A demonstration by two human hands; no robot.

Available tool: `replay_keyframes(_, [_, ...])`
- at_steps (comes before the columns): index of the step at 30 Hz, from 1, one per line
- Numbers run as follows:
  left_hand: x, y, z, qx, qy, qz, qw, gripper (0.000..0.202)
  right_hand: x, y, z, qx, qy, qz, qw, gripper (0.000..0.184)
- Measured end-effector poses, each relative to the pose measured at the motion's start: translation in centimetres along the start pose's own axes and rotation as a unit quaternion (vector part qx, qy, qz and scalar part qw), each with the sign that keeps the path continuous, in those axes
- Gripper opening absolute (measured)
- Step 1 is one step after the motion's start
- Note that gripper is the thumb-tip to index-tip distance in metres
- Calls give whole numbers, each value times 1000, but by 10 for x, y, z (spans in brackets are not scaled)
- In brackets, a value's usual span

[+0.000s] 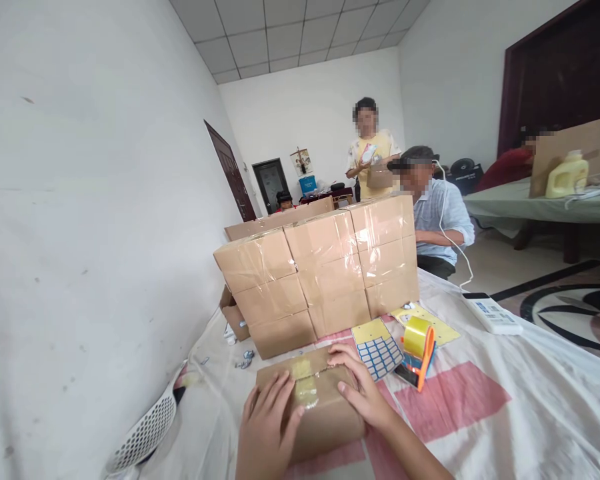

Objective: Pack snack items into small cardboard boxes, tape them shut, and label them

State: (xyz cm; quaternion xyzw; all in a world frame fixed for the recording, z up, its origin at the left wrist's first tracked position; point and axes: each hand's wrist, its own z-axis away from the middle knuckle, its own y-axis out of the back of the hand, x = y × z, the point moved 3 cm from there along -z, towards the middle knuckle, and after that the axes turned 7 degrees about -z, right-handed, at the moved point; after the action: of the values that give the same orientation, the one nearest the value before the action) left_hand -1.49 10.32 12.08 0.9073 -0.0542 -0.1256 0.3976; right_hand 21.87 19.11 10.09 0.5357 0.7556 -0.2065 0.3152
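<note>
Patterned tablecloth [545, 393] below. My left hand [270, 420] lies open on taped carton [325, 423]; right hand [361, 383], half-open, near far corner. Best: brace carton, press tape [307, 391] flat.

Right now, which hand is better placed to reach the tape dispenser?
Right, likely. The right hand rests on the right part of the near box, closer to the tape dispenser. The left hand rests on the box's left part, so it would have to reach across.

One head-worn view, facing forward and down, close above cloth [480, 413]
</note>
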Motion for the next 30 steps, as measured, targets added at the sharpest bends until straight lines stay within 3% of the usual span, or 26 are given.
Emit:
replay_keyframes(3, [10,2,1,2,-17,-20,1000,54,4,0,2,2,8,8,1000,34])
replay_keyframes(9, [17,4,-1,-109,48,34,992,54,5,-2,2,15,1,21,1000,40])
replay_keyframes(16, [33,17,-11,-135,82,49,986,59,-13,6,17,-24,-59,120,991,44])
replay_keyframes(18, [36,19,-12,-141,88,45,985,56,-24,24,31,3,-46,174,984,49])
replay_keyframes(21, [38,21,-12,-136,96,42,985,54,-37,69,54,158,-18,247,956,43])
replay_keyframes(23, [38,22,-12,-130,98,40,986,52,-37,106,68,295,-64,256,918,47])
replay_keyframes(25, [38,22,-12,-125,97,36,987,51,-31,136,76,384,-140,228,884,59])
replay_keyframes(27, [38,22,-12,-119,94,31,988,50,-22,155,77,397,-196,192,876,60])
replay_keyframes(30, [36,20,-12,-109,81,21,991,51,-8,163,71,339,-208,173,901,44])
